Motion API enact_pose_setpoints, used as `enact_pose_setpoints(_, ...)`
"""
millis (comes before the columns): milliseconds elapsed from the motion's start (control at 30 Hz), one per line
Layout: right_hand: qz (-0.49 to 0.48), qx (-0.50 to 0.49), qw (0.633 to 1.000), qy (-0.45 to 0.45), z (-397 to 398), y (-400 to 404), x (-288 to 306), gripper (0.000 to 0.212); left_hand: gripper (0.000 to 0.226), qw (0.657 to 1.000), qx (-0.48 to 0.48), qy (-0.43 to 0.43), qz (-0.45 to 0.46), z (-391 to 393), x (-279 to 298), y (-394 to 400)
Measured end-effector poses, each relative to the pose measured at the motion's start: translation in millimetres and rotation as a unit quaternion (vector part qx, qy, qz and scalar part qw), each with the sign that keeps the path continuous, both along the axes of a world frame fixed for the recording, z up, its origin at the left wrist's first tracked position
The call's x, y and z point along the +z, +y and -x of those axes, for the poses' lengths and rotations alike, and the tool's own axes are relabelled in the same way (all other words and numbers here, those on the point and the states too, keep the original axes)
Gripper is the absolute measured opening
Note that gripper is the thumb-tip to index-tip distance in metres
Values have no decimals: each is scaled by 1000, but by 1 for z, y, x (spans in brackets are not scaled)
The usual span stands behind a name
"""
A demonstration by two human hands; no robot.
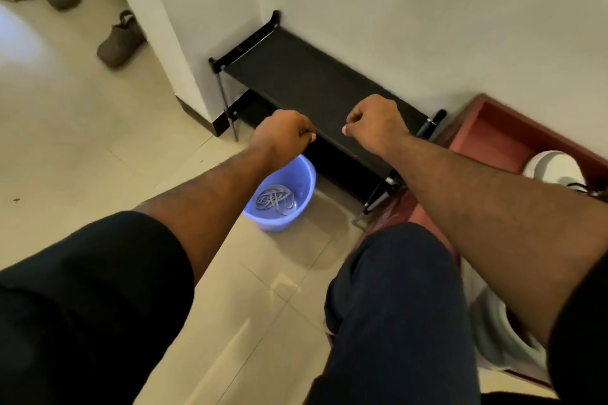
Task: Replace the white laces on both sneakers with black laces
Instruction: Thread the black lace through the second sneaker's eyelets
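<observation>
- Hands: left hand (284, 135) and right hand (376, 128) raised over the rack (316, 82), fingers curled together; any lace between them is not visible.
- Sneaker (552, 169) sits far right; laces (274, 199) lie in the bowl (302, 174).
- Risk: a thin lace could slip from a loose pinch.

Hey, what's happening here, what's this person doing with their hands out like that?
A person crouches on a tiled floor with both arms held out over a black shoe rack. The left hand and right hand are both curled; whether anything is in either grip cannot be told. Below the left arm, a blue plastic basin holds a tangle of pale laces. A white sneaker with dark lacing rests at the far right, on a red surface.
</observation>
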State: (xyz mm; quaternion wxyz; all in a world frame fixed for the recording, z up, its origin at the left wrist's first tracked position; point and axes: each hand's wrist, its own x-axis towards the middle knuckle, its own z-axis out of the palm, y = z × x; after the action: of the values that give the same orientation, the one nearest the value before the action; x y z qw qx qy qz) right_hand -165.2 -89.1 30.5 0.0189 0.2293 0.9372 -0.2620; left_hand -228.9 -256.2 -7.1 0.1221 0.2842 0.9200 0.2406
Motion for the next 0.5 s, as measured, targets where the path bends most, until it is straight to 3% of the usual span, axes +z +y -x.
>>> enact_pose_setpoints(133,-25,-31,999,15,-37,44,29,8,20,998,-53,18,-7,-35,34,63)
enact_pose_setpoints(267,-63,-71,995,16,-101,98,51,21,18,997,-68,11,-38,-90,59,128)
enact_pose_setpoints(500,-107,-172,979,18,-257,201,83,27,19,979,-193,-9,-65,-201,85,242)
